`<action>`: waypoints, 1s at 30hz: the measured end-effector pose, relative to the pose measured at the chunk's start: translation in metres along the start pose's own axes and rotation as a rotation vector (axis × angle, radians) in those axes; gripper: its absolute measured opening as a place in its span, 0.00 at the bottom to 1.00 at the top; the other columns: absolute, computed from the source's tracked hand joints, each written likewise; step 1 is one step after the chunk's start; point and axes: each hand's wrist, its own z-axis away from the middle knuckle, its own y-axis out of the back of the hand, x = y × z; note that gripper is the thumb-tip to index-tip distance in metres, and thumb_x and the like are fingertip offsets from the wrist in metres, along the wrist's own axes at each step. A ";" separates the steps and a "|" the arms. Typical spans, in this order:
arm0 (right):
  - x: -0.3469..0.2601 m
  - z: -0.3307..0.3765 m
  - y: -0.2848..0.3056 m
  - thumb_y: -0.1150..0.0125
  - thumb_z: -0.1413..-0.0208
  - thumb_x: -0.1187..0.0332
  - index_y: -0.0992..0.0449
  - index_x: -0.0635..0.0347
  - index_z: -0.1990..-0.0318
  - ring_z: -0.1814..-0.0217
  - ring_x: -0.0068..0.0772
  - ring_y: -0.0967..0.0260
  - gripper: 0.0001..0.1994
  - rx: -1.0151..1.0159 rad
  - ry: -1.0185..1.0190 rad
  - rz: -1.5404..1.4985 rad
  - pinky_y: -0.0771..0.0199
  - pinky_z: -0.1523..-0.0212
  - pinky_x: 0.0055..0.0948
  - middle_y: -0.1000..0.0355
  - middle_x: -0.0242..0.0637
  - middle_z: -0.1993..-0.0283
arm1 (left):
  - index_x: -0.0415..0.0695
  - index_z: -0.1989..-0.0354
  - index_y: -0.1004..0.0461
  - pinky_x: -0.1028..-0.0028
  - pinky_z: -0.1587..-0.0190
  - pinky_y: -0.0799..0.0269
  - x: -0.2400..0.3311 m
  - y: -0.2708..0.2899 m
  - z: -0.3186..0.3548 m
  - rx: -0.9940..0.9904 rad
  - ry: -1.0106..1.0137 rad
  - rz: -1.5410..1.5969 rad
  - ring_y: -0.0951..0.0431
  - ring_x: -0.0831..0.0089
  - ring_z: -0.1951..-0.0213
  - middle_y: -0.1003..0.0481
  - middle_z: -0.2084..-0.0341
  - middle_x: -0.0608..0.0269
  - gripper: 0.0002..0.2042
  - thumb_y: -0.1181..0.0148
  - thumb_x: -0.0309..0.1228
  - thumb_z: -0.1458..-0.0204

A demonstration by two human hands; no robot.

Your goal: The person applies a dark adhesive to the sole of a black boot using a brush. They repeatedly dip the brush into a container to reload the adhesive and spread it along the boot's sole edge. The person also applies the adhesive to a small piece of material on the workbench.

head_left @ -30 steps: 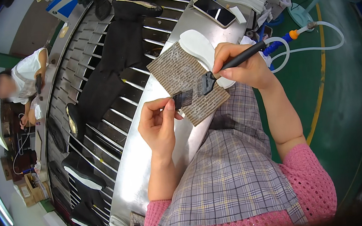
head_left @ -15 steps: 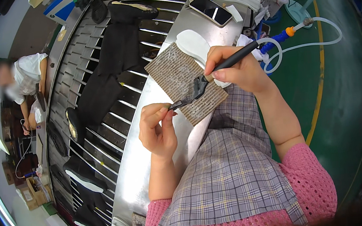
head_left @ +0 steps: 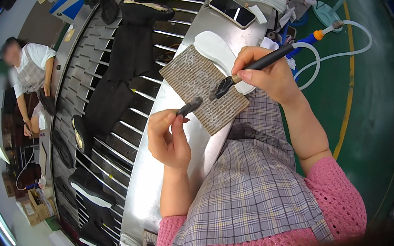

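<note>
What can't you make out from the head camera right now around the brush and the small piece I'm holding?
- Small dark piece in the left hand: too small to identify; fingers hide its lower end.
- Brush in the right hand: tip too dark to show any glue.
- White insole: partly hidden by the cardboard pad and right hand.
- Hose: far end lost near the rim.

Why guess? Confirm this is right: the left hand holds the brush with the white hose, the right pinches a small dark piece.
Hands are swapped. In the head view the right hand holds the brush; the left hand pinches the small dark piece.
</note>
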 end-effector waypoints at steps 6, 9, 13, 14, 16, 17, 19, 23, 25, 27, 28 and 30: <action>-0.001 0.013 -0.028 0.39 0.47 0.76 0.24 0.66 0.64 0.68 0.19 0.31 0.04 0.175 0.219 0.180 0.31 0.67 0.20 0.26 0.34 0.68 | 0.40 0.69 0.33 0.82 0.80 0.37 0.006 -0.017 -0.004 0.093 0.688 0.462 0.31 0.83 0.80 0.29 0.78 0.64 0.07 0.46 0.28 0.40; 0.008 0.017 -0.033 0.36 0.52 0.79 0.26 0.64 0.63 0.75 0.30 0.31 0.08 0.152 0.539 0.498 0.31 0.74 0.25 0.27 0.38 0.71 | 0.43 0.69 0.34 0.83 0.81 0.41 0.009 -0.022 -0.010 0.180 0.856 0.596 0.32 0.84 0.80 0.29 0.78 0.65 0.07 0.45 0.30 0.39; 0.016 0.017 -0.043 0.31 0.59 0.81 0.25 0.63 0.61 0.75 0.33 0.32 0.14 0.170 0.760 0.693 0.31 0.76 0.27 0.28 0.36 0.69 | 0.44 0.68 0.33 0.84 0.80 0.44 0.008 -0.023 -0.013 0.203 0.980 0.720 0.35 0.84 0.80 0.29 0.78 0.66 0.07 0.45 0.32 0.39; 0.018 0.016 -0.043 0.31 0.59 0.81 0.24 0.63 0.61 0.75 0.33 0.32 0.15 0.155 0.775 0.726 0.31 0.76 0.27 0.28 0.36 0.68 | 0.45 0.68 0.33 0.85 0.80 0.45 0.007 -0.023 -0.013 0.190 0.986 0.750 0.35 0.84 0.80 0.29 0.77 0.66 0.07 0.45 0.32 0.39; 0.024 0.015 -0.046 0.31 0.61 0.81 0.24 0.64 0.61 0.75 0.32 0.32 0.16 0.149 0.846 0.787 0.31 0.76 0.26 0.30 0.34 0.68 | 0.45 0.67 0.33 0.85 0.80 0.45 0.009 -0.022 -0.014 0.203 1.027 0.797 0.36 0.84 0.79 0.29 0.76 0.65 0.07 0.45 0.33 0.39; 0.023 0.013 -0.044 0.31 0.61 0.81 0.24 0.64 0.61 0.75 0.32 0.33 0.16 0.122 0.856 0.800 0.31 0.76 0.26 0.30 0.34 0.68 | 0.45 0.67 0.32 0.85 0.79 0.45 0.010 -0.022 -0.015 0.209 1.049 0.820 0.36 0.84 0.78 0.29 0.76 0.65 0.07 0.45 0.33 0.39; 0.019 0.012 -0.041 0.31 0.61 0.81 0.24 0.64 0.61 0.75 0.32 0.33 0.16 0.066 0.865 0.806 0.31 0.76 0.27 0.30 0.34 0.68 | 0.42 0.65 0.32 0.85 0.79 0.44 0.009 -0.019 -0.015 0.213 1.116 0.865 0.35 0.83 0.76 0.29 0.74 0.64 0.08 0.45 0.33 0.39; 0.002 0.012 -0.037 0.33 0.58 0.81 0.24 0.63 0.60 0.71 0.34 0.31 0.14 0.102 0.694 0.707 0.30 0.71 0.28 0.28 0.36 0.67 | 0.44 0.69 0.33 0.81 0.77 0.41 0.008 -0.019 -0.012 0.203 1.193 0.908 0.34 0.79 0.74 0.30 0.74 0.63 0.09 0.45 0.33 0.39; 0.001 0.000 -0.033 0.35 0.56 0.81 0.25 0.64 0.60 0.71 0.34 0.30 0.13 0.043 0.711 0.635 0.29 0.70 0.28 0.26 0.39 0.67 | 0.44 0.68 0.33 0.82 0.77 0.42 0.005 -0.026 -0.022 0.156 1.173 1.030 0.35 0.79 0.74 0.31 0.74 0.63 0.08 0.46 0.33 0.39; 0.007 -0.008 -0.025 0.35 0.55 0.80 0.25 0.64 0.61 0.69 0.35 0.29 0.11 0.036 0.630 0.602 0.29 0.68 0.28 0.26 0.39 0.67 | 0.43 0.68 0.33 0.83 0.78 0.43 0.001 -0.018 -0.017 0.101 1.173 1.173 0.37 0.80 0.74 0.33 0.73 0.63 0.08 0.47 0.33 0.38; 0.008 -0.009 -0.021 0.35 0.55 0.80 0.25 0.64 0.62 0.69 0.35 0.29 0.11 0.073 0.599 0.581 0.30 0.68 0.28 0.26 0.39 0.67 | 0.43 0.66 0.33 0.84 0.78 0.44 0.000 -0.017 -0.018 0.099 1.205 1.197 0.39 0.80 0.73 0.34 0.73 0.63 0.07 0.49 0.32 0.38; 0.007 -0.010 -0.017 0.35 0.54 0.80 0.25 0.65 0.62 0.68 0.35 0.29 0.10 0.147 0.526 0.533 0.30 0.67 0.27 0.26 0.39 0.67 | 0.43 0.66 0.33 0.84 0.78 0.44 -0.002 -0.019 -0.018 0.101 1.214 1.218 0.38 0.80 0.73 0.34 0.73 0.63 0.07 0.49 0.32 0.38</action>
